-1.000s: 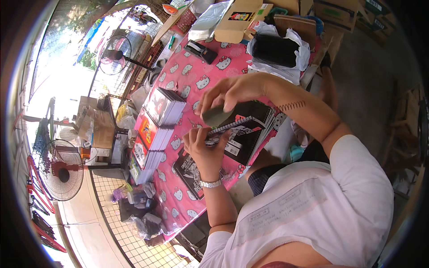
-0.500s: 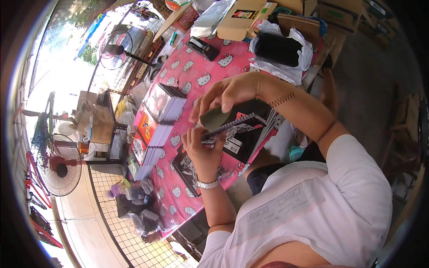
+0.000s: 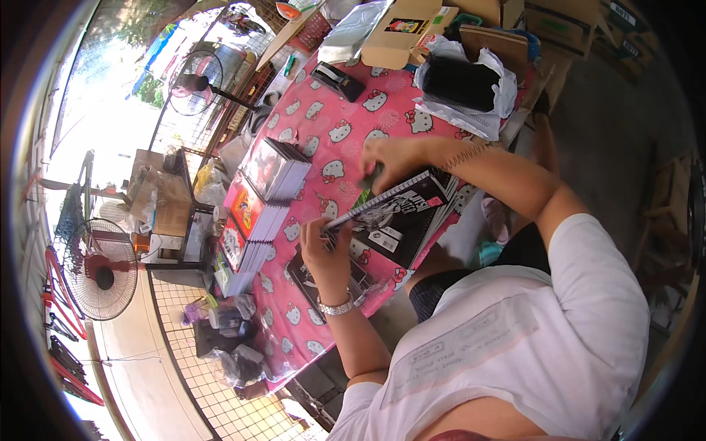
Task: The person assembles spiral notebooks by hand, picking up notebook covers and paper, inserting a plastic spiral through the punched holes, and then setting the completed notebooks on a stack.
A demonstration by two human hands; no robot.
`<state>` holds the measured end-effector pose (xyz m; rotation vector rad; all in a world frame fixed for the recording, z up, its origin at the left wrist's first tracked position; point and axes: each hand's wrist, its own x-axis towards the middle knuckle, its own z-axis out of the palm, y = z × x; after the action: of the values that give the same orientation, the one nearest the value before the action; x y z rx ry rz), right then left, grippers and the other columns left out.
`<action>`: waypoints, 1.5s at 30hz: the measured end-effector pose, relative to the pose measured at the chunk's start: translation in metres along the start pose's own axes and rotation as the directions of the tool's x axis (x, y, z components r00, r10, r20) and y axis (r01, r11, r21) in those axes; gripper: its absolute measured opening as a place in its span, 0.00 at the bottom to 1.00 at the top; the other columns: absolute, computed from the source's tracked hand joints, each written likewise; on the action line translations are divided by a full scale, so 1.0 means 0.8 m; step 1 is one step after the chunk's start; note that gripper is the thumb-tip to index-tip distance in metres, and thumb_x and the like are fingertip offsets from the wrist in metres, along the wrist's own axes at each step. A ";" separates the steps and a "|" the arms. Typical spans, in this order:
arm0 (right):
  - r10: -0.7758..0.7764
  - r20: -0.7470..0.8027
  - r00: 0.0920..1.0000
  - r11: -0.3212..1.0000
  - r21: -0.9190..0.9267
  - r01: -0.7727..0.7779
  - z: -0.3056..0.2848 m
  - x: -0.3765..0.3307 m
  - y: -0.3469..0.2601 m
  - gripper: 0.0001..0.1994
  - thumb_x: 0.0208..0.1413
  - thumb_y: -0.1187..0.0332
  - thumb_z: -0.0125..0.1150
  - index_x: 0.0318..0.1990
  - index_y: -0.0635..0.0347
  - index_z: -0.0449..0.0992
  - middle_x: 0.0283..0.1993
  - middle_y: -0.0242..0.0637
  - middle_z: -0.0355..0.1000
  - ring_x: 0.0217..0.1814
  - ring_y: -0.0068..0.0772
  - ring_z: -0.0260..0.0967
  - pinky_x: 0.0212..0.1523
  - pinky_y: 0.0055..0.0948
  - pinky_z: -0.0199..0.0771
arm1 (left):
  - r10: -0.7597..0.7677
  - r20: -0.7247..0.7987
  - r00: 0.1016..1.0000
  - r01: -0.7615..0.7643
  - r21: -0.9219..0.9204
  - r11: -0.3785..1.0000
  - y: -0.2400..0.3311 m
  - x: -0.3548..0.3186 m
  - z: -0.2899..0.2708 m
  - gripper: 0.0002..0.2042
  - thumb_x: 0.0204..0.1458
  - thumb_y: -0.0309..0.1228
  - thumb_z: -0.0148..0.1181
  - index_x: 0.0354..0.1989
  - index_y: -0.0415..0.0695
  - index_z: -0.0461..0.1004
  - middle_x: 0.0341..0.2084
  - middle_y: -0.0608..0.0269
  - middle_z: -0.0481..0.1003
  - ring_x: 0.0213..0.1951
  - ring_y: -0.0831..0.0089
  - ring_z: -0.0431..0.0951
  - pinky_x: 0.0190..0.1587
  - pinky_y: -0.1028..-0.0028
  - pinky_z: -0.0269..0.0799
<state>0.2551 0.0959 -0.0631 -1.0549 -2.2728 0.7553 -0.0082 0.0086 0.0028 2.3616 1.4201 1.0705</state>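
Head view, looking down: our left hand has its grip closed on the near corner of a black spiral-bound notebook with white cover art, thumb on top, fingers tucked beneath and out of sight. The notebook lies tilted on a stack of similar dark notebooks at the near edge of the surface, a table under a pink cloth printed with white cartoon cats. Our right hand rests at the notebook's far edge, fingers curled together over a small dark green object that we cannot identify; we cannot tell whether the grip is pinching it or only covering it. A silver wristwatch circles the left wrist. To the left stand piles of colourful bound books. Farther back sit a black tape dispenser and a black bundle on white plastic wrapping. Another dark booklet is mostly hidden under our left hand.
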 end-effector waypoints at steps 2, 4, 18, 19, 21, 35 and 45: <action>-0.043 -0.095 0.995 0.936 -0.353 0.007 0.052 -0.017 0.011 0.20 0.51 0.50 0.67 0.45 0.51 0.79 0.57 0.41 0.66 0.65 0.48 0.58 0.59 0.48 0.64 | -0.078 0.020 0.997 0.080 -0.119 0.990 -0.007 -0.005 0.003 0.16 0.43 0.27 0.74 0.37 0.39 0.72 0.32 0.60 0.73 0.29 0.70 0.73 0.30 0.72 0.68; -0.028 -0.035 0.999 0.921 -0.389 0.012 0.013 -0.014 -0.041 0.18 0.54 0.50 0.63 0.45 0.51 0.80 0.61 0.41 0.64 0.68 0.49 0.55 0.59 0.51 0.64 | -0.185 0.045 0.982 0.190 -0.217 0.958 -0.024 -0.019 0.000 0.15 0.45 0.27 0.73 0.36 0.39 0.72 0.31 0.60 0.73 0.24 0.74 0.71 0.26 0.76 0.66; -0.259 0.074 0.963 0.771 -0.585 0.252 -0.049 -0.049 -0.189 0.12 0.54 0.57 0.61 0.34 0.57 0.80 0.35 0.35 0.77 0.47 0.36 0.72 0.52 0.39 0.67 | -0.081 0.007 0.997 0.074 -0.517 0.853 -0.017 -0.032 0.018 0.14 0.46 0.23 0.71 0.35 0.37 0.70 0.31 0.62 0.71 0.28 0.76 0.71 0.31 0.77 0.69; -0.121 0.166 0.979 0.847 -0.497 0.189 -0.054 -0.042 -0.190 0.12 0.54 0.58 0.62 0.34 0.57 0.79 0.35 0.35 0.76 0.47 0.36 0.73 0.51 0.39 0.68 | -0.082 0.008 0.997 0.075 -0.517 0.853 -0.019 -0.033 0.018 0.14 0.46 0.23 0.71 0.35 0.37 0.70 0.31 0.62 0.71 0.28 0.76 0.71 0.31 0.77 0.69; 0.009 0.268 0.963 0.903 -0.415 0.107 -0.058 -0.039 -0.195 0.11 0.53 0.58 0.63 0.34 0.57 0.79 0.35 0.34 0.76 0.47 0.37 0.73 0.51 0.39 0.69 | -0.034 0.005 0.999 0.032 -0.471 0.882 -0.021 -0.032 0.017 0.14 0.47 0.23 0.71 0.36 0.37 0.69 0.31 0.62 0.71 0.29 0.76 0.72 0.31 0.77 0.69; -0.027 0.146 0.989 0.999 0.023 0.024 -0.024 -0.007 -0.078 0.17 0.56 0.58 0.61 0.45 0.63 0.78 0.47 0.47 0.76 0.51 0.45 0.74 0.51 0.42 0.71 | -0.039 0.052 0.998 0.061 -0.543 0.838 -0.018 -0.035 0.013 0.14 0.45 0.20 0.70 0.39 0.38 0.72 0.33 0.62 0.70 0.32 0.75 0.72 0.35 0.76 0.71; 0.032 -0.016 0.999 0.929 0.370 -0.024 -0.011 -0.039 -0.070 0.20 0.56 0.58 0.63 0.51 0.61 0.75 0.63 0.51 0.67 0.69 0.41 0.62 0.65 0.37 0.63 | 0.121 0.036 0.992 -0.098 -0.379 0.920 -0.010 -0.018 0.010 0.15 0.39 0.20 0.71 0.36 0.39 0.74 0.34 0.61 0.70 0.34 0.73 0.74 0.33 0.75 0.72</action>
<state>0.2496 0.0433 -0.0262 -0.9103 -1.9923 1.1262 -0.0128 0.0022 -0.0136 2.1890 0.9655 1.1702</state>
